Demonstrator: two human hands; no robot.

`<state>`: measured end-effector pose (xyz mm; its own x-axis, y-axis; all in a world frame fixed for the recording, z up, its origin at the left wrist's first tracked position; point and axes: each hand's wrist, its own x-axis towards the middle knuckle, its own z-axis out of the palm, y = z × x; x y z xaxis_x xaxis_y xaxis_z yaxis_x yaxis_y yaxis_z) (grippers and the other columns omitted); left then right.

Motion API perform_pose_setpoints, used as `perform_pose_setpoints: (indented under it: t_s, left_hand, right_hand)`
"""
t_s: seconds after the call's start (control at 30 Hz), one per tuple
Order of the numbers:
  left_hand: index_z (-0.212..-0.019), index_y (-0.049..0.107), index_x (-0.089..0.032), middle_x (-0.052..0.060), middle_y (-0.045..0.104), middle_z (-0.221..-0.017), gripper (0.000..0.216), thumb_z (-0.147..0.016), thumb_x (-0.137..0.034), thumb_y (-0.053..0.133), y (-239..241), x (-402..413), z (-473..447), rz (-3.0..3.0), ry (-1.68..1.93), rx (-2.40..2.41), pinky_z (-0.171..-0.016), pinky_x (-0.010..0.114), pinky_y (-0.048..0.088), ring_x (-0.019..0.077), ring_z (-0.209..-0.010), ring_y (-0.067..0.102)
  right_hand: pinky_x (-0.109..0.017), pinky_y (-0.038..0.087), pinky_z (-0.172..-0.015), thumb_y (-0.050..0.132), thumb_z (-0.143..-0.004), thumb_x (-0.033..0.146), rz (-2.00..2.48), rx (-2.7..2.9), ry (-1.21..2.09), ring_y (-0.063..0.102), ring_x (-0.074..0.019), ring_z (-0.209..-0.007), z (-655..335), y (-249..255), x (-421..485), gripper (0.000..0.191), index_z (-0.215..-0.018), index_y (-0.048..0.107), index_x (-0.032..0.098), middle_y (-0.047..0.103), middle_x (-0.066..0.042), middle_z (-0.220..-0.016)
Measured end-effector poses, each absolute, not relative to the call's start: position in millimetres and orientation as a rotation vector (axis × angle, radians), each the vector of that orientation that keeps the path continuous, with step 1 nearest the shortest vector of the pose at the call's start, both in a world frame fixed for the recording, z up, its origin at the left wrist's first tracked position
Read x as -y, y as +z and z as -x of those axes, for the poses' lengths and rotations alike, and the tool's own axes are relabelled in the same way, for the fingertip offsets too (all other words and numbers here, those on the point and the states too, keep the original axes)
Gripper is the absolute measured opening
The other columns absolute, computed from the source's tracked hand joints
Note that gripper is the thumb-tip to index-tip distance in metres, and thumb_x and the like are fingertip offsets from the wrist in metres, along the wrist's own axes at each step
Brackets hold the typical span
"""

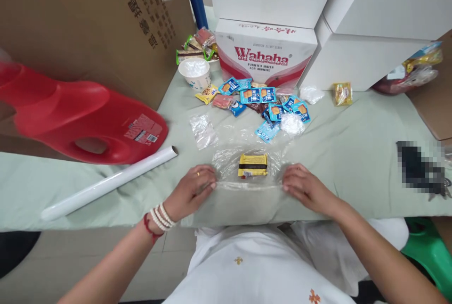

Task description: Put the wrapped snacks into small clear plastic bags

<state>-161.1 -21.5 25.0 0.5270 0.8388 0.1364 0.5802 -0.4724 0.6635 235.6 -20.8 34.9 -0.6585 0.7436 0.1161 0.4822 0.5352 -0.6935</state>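
Observation:
A yellow snack packet [253, 165] lies inside a clear plastic bag [247, 172] on the green tablecloth [353, 153]. My left hand [192, 191] pinches the bag's near left edge, fingers curled on the film. My right hand [305, 187] does the same at the near right edge. Between the two hands the bag's near edge is stretched taut. Beyond the bag lies a heap of blue and orange snack packets [263, 101].
A red jug [81, 115] lies on its side at the left, with a white roll [109, 182] in front of it. At the back stand a Wahaha carton [264, 52], white boxes [353, 54], a paper bowl [195, 73] and a brown cardboard box [88, 21]. A loose clear wrapper [203, 130] lies nearby.

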Motion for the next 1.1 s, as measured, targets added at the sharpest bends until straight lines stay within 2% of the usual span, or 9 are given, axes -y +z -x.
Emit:
perform_pose_setpoints:
  t_s: [0.17, 0.3, 0.4, 0.5, 0.63, 0.73, 0.83, 1.0, 1.1]
  left_hand:
    - [-0.083, 0.067, -0.022, 0.006, 0.071, -0.087, 0.026, -0.095, -0.04, 0.053, 29.6, -39.5, 147.0, -2.156, 0.583, -1.422, -0.096, 0.043, 0.049, 0.0251, -0.096, 0.061]
    - [-0.089, 0.072, -0.019, 0.013, 0.068, -0.092, 0.022, -0.084, -0.037, 0.06, 13.5, -66.2, 141.1, -2.101, 0.539, -1.84, -0.096, 0.05, 0.048, 0.0316, -0.097, 0.059]
    - [-0.102, 0.074, -0.017, 0.016, 0.067, -0.106, 0.026, -0.088, -0.033, 0.06, 19.7, -53.9, 136.0, -2.132, 0.874, -2.09, -0.097, 0.051, 0.046, 0.0344, -0.107, 0.057]
    - [-0.108, 0.074, -0.02, 0.012, 0.067, -0.102, 0.024, -0.095, -0.026, 0.055, 36.7, -25.5, 117.2, -2.261, 1.151, -2.057, -0.095, 0.048, 0.045, 0.0295, -0.102, 0.059]
    - [-0.12, 0.073, -0.027, 0.01, 0.072, -0.118, 0.029, -0.097, -0.023, 0.057, 38.2, -4.5, 77.6, -2.617, 0.894, -1.544, -0.09, 0.044, 0.042, 0.0278, -0.109, 0.058]
    - [-0.123, 0.074, -0.029, 0.009, 0.075, -0.119, 0.032, -0.097, -0.021, 0.058, 21.9, -10.8, 61.2, -2.581, 0.638, -1.47, -0.09, 0.047, 0.039, 0.0297, -0.114, 0.057]
    - [-0.123, 0.075, -0.032, 0.01, 0.075, -0.115, 0.036, -0.094, -0.017, 0.06, 9.3, -19.1, 58.9, -2.432, 0.577, -1.55, -0.089, 0.05, 0.037, 0.0318, -0.113, 0.056]
    - [-0.108, 0.08, -0.032, 0.012, 0.072, -0.112, 0.029, -0.094, -0.018, 0.06, 8.9, -17.1, 59.5, -2.341, 0.592, -1.601, -0.088, 0.051, 0.038, 0.0322, -0.108, 0.055]
    - [-0.095, 0.08, -0.029, 0.011, 0.071, -0.104, 0.024, -0.09, -0.015, 0.061, 4.4, -12.4, 67.1, -2.241, 0.659, -1.577, -0.09, 0.052, 0.041, 0.0312, -0.106, 0.055]
  right_hand:
    - [-0.029, 0.045, -0.071, 0.046, -0.105, 0.034, 1.496, 2.33, 1.008, 0.06, -0.0177, -0.076, -228.9, 56.4, -40.4, 0.028, -0.093, 0.066, 0.019, 0.067, -0.004, -0.082]
    - [-0.028, 0.038, -0.066, 0.049, -0.102, 0.032, 1.924, 2.559, 0.753, 0.063, -0.0218, -0.08, -214.5, 69.8, -70.9, 0.025, -0.099, 0.072, 0.02, 0.072, -0.007, -0.085]
    - [-0.031, 0.041, -0.074, 0.046, -0.105, 0.037, 1.896, 2.637, 0.349, 0.063, -0.0279, -0.099, -190.1, 80.0, -90.7, 0.033, -0.112, 0.073, 0.02, 0.074, -0.013, -0.103]
    - [-0.036, 0.043, -0.095, 0.048, -0.104, 0.034, 1.678, 2.732, 0.233, 0.057, -0.0309, -0.121, -156.1, 74.2, -114.5, 0.045, -0.143, 0.06, 0.015, 0.067, -0.017, -0.132]
    - [-0.041, 0.033, -0.113, 0.064, -0.095, 0.029, 1.66, 2.837, 0.22, 0.042, -0.0349, -0.141, -118.8, 50.8, -145.1, 0.071, -0.157, 0.042, 0.004, 0.06, -0.024, -0.143]
    - [-0.037, 0.04, -0.102, 0.063, -0.094, 0.024, 1.72, 2.887, 0.335, 0.054, -0.0344, -0.126, -112.5, 49.0, -157.6, 0.041, -0.13, 0.069, 0.006, 0.071, -0.021, -0.12]
    - [-0.029, 0.042, -0.084, 0.057, -0.097, 0.022, 1.631, 2.848, 0.586, 0.064, -0.0253, -0.099, -121.2, 65.5, -152.2, 0.026, -0.111, 0.077, 0.013, 0.073, -0.012, -0.097]
    - [-0.027, 0.036, -0.068, 0.056, -0.097, 0.018, 1.209, 2.913, 0.613, 0.059, -0.0169, -0.078, -137.0, 82.3, -96.3, 0.024, -0.111, 0.076, 0.02, 0.063, -0.007, -0.094]
    - [-0.028, 0.037, -0.068, 0.056, -0.099, 0.016, 1.049, 3.026, 0.547, 0.056, -0.0176, -0.079, -141.5, 68.7, -57.4, 0.037, -0.134, 0.066, 0.023, 0.06, -0.006, -0.095]
